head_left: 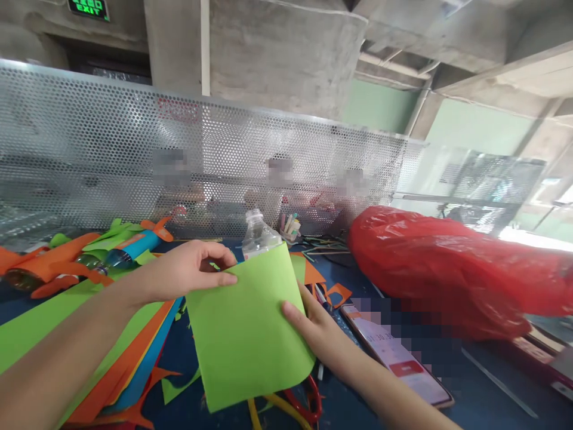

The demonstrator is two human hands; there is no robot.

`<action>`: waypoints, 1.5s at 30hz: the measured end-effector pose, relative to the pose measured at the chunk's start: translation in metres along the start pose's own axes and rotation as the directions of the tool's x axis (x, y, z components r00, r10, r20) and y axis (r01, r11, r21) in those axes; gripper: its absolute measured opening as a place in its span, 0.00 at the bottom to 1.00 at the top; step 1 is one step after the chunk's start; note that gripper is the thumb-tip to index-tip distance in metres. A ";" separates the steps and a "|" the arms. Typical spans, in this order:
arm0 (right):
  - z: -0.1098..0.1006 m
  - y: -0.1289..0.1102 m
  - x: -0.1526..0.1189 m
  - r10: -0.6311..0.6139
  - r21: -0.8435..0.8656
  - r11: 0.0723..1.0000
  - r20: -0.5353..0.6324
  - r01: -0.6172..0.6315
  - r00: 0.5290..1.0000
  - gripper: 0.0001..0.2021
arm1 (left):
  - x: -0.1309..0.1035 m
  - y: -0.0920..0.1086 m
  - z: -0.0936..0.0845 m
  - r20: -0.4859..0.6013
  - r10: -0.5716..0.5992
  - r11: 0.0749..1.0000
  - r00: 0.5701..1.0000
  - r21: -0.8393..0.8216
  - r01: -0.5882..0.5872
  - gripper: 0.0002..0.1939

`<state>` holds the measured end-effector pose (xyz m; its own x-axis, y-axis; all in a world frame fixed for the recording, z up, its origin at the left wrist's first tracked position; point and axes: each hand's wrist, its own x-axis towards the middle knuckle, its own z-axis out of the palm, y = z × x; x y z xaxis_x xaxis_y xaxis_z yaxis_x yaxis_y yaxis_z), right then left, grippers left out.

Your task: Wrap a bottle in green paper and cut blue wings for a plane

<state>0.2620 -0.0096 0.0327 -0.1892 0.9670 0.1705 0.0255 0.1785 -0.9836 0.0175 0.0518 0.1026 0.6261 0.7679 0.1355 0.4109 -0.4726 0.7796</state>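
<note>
A green sheet (248, 340) is held tilted above the blue table (483, 400), whose near edge is out of view. The left hand (206, 269) pinches its upper left edge; the right hand (316, 325) grips its right side, thumb in front, fingers hidden. Behind rises a clear bottle (260, 235), its lower part covered; I cannot tell whether fingers touch it. Narrow table shows between sheet and paper stack (123, 376). Rightward, pixelation masks the surface between phone (398, 358) and red bag (430, 269).
</note>
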 end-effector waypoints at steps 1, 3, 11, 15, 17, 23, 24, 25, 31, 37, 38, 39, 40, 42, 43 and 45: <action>-0.001 0.001 0.001 0.007 -0.006 1.000 -0.005 -0.007 1.000 0.25 | 0.000 0.001 0.001 0.004 -0.001 1.000 1.000 -0.001 0.001 0.11; -0.002 0.002 0.001 0.030 -0.005 1.000 -0.015 -0.030 0.999 0.26 | 0.001 0.001 0.003 0.017 -0.017 1.000 1.000 -0.023 0.018 0.11; 0.000 0.005 -0.001 0.114 0.059 0.992 0.014 -0.115 0.993 0.26 | 0.007 -0.004 0.018 -0.025 0.016 0.997 1.000 -0.075 -0.017 0.09; 0.003 0.005 -0.003 0.128 0.100 0.986 0.048 -0.132 0.991 0.30 | 0.008 -0.008 0.015 0.065 -0.004 0.986 0.998 -0.164 0.014 0.10; 0.006 0.006 -0.005 0.143 0.124 0.981 0.052 -0.149 0.988 0.31 | 0.010 -0.011 0.014 0.072 -0.009 0.982 0.997 -0.187 0.022 0.11; 0.003 0.006 0.000 0.023 -0.043 0.999 -0.119 -0.029 0.993 0.28 | 0.017 -0.014 0.022 -0.393 0.159 0.979 0.906 0.180 -0.094 0.16; 0.000 0.006 0.003 -0.066 -0.147 0.988 -0.202 0.036 0.977 0.28 | 0.017 -0.013 0.026 -0.498 0.192 0.968 0.846 0.238 -0.079 0.17; -0.004 0.006 0.006 -0.181 -0.277 0.955 -0.275 0.103 0.944 0.28 | 0.017 -0.010 0.030 -0.545 0.188 0.969 0.817 0.238 -0.065 0.16; -0.014 0.011 0.008 -0.690 -0.831 0.491 -0.189 0.260 0.699 0.31 | 0.010 0.008 0.081 0.081 0.118 0.795 0.990 -0.605 -0.045 0.27; -0.009 0.012 -0.002 -0.749 -0.894 0.259 0.054 0.367 0.660 0.28 | 0.014 0.004 0.117 -0.113 0.114 0.590 0.987 -0.791 -0.159 0.23; -0.009 0.012 -0.002 -0.736 -0.883 0.253 0.090 0.396 0.671 0.26 | 0.015 0.001 0.116 -0.149 0.077 0.585 0.986 -0.794 -0.165 0.23; -0.010 0.012 -0.002 -0.723 -0.870 0.254 0.119 0.422 0.680 0.24 | 0.016 -0.002 0.115 -0.177 0.032 0.582 0.984 -0.797 -0.162 0.24; -0.010 0.012 -0.002 -0.712 -0.858 0.260 0.140 0.443 0.688 0.22 | 0.017 -0.005 0.113 -0.195 -0.015 0.579 0.981 -0.801 -0.151 0.26; -0.011 0.011 -0.001 -0.696 -0.840 0.280 0.155 0.465 0.701 0.20 | 0.019 -0.011 0.109 -0.204 -0.074 0.571 0.976 -0.811 -0.127 0.29; -0.012 0.010 0.000 -0.687 -0.834 0.297 0.151 0.465 0.710 0.19 | 0.021 -0.014 0.108 -0.209 -0.087 0.565 0.974 -0.816 -0.124 0.30; -0.012 0.009 0.001 -0.655 -0.818 0.350 0.134 0.456 0.744 0.19 | 0.023 -0.016 0.106 -0.229 -0.101 0.548 0.968 -0.825 -0.138 0.32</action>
<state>0.2741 -0.0050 0.0243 -0.2888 0.5778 0.7634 0.7261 0.6518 -0.2187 0.0961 0.0312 0.0282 0.4125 0.8904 0.1923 -0.4079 -0.0082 0.9130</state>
